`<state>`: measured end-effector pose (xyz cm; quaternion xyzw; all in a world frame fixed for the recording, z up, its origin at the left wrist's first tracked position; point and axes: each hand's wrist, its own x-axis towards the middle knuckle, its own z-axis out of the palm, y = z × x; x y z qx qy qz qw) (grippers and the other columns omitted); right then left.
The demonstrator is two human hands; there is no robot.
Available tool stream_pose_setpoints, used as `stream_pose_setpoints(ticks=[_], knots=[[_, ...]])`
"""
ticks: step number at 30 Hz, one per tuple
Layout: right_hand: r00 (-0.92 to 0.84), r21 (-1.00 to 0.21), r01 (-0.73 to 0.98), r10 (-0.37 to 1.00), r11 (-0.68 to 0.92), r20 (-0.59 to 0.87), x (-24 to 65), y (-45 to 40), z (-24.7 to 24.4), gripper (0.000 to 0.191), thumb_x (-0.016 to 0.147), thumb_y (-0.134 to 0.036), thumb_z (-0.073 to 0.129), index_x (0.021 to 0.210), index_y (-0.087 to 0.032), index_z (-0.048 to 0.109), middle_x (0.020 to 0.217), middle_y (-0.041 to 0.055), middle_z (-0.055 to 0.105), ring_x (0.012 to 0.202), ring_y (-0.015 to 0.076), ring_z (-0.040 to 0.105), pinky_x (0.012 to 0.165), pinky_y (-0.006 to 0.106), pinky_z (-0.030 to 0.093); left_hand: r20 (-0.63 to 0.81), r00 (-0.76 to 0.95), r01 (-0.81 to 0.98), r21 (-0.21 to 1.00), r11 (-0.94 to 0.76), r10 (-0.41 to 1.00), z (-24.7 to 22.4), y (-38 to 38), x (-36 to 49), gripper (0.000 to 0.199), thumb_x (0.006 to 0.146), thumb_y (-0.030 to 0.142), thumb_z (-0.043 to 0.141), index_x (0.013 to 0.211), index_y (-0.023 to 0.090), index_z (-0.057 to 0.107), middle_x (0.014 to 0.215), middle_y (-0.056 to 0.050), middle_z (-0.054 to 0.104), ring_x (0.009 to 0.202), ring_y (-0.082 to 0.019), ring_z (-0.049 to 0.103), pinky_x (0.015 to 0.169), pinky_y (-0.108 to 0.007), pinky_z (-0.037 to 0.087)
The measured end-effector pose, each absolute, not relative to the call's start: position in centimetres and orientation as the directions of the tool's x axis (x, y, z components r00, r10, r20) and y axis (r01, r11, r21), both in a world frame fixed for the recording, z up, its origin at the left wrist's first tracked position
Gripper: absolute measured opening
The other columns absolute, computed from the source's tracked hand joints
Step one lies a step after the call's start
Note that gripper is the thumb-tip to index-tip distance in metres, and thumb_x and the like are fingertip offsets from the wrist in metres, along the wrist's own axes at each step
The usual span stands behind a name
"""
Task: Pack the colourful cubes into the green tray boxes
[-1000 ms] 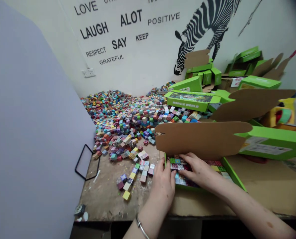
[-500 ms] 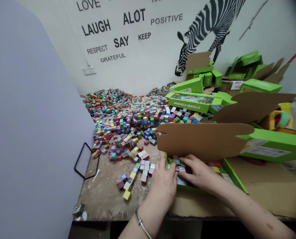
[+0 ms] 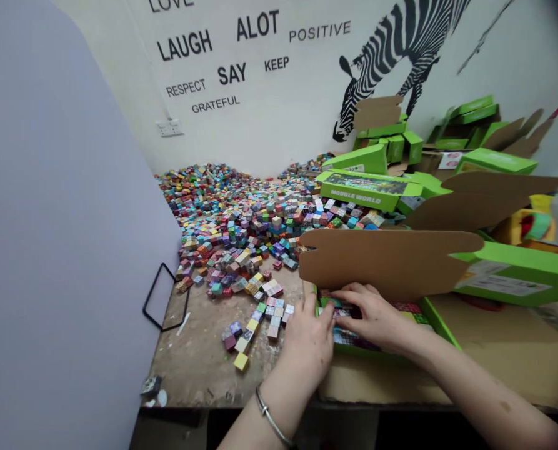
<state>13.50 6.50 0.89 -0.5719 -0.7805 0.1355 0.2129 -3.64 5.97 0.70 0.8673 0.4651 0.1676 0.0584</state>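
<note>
An open green cardboard box (image 3: pixel 440 322) with a raised brown flap (image 3: pixel 386 262) holds small patterned cubes (image 3: pixel 328 302) packed side by side. My left hand (image 3: pixel 307 340) rests over the box's left end, its index finger and thumb apart and touching the cubes or the rim there. Inside the box, my right hand (image 3: pixel 377 319) has its thumb and bent fingers around a few cubes near the left end. The palm hides part of the contents. On the table left of the box lie several loose cubes, among them a yellow cube (image 3: pixel 241 361).
A large heap of cubes (image 3: pixel 227 206) spreads back to the wall. More green boxes (image 3: pixel 367 190) are stacked behind and to the right. A pale panel (image 3: pixel 72 237) borders the left side, with a black wire frame (image 3: pixel 161 294) beside it. Cardboard (image 3: pixel 503 350) lies under the open box.
My right hand has shifted slightly up and left within the box, its fingers more bent over the cubes. My left hand stays at the left end. The whole view has moved slightly.
</note>
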Motion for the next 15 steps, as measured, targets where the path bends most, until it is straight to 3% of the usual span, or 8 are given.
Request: stream_pose_setpoints(ticks=[4,9,15], knots=[[-0.293,-0.508,0.802,0.948,0.313,0.12,13.2,6.7,1.3,0.04,0.079,-0.023,0.056,0.117,-0.016,0.064,0.114,0.0111,0.063,0.109,0.0257,0.053,0.098,0.04,0.042,0.226,0.526,0.781,0.253,-0.571,0.82,0.6,6.1,-3.9,0.032,0.089,0.02,0.046,0.119,0.022,0.056,0.125,-0.014,0.049,0.108,-0.029,0.051,0.088,-0.046,0.05],[-0.296,-0.482,0.815,0.946,0.321,0.13,13.3,6.4,0.7,0.048,0.076,-0.021,0.058,0.123,-0.012,0.059,0.119,0.0137,0.061,0.112,0.028,0.052,0.098,0.043,0.042,0.285,0.5,0.777,0.269,-0.569,0.818,0.0,6.1,-3.7,0.03,0.089,0.021,0.047,0.118,0.022,0.058,0.125,-0.015,0.05,0.11,-0.03,0.052,0.087,-0.047,0.051],[-0.256,-0.414,0.855,0.949,0.311,0.185,13.4,6.4,-0.5,0.034,0.08,-0.021,0.057,0.112,-0.013,0.064,0.11,0.013,0.064,0.102,0.0287,0.054,0.091,0.046,0.044,0.362,0.463,0.773,0.282,-0.568,0.809,-1.1,5.3,-3.8,0.039,0.091,0.018,0.045,0.129,0.012,0.048,0.131,-0.019,0.047,0.113,-0.03,0.051,0.091,-0.046,0.05]])
